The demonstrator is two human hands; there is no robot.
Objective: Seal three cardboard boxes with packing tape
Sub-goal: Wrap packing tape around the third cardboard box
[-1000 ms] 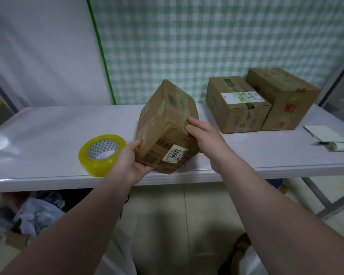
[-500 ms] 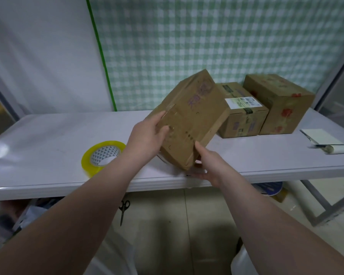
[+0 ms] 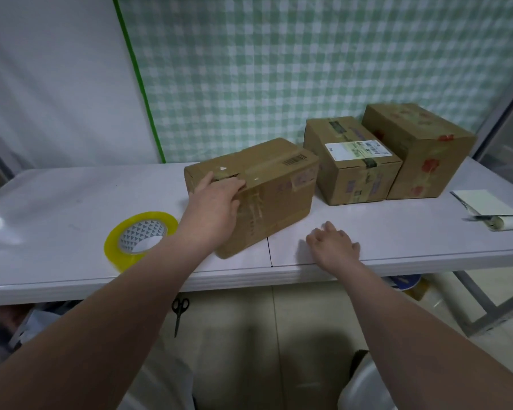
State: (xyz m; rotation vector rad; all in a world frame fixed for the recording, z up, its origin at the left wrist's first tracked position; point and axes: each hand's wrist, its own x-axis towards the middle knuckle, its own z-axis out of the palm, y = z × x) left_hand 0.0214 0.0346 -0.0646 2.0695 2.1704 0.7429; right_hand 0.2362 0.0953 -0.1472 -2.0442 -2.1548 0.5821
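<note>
While the white table (image 3: 71, 202) carries three boxes, the near box (image 3: 273, 196) sits front-centre, the labelled box (image 3: 356, 173) and red-marked box (image 3: 421, 155) side by side behind-right. Tape roll (image 3: 139, 238) lies left, the left forearm (image 3: 148, 279) clipping it; scissors (image 3: 179, 313) on the floor. Left hand (image 3: 216, 199) grips the near box's top edge; right hand (image 3: 333, 247) rests slack on the table, apparently empty.

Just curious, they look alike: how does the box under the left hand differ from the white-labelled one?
The left hand holds the near box by its top edge; the labelled box is untouched. The near box shows a small barcode and old clear tape; the labelled box has a white label and a dark strip over its top. Both are brown cardboard on the table.
</note>
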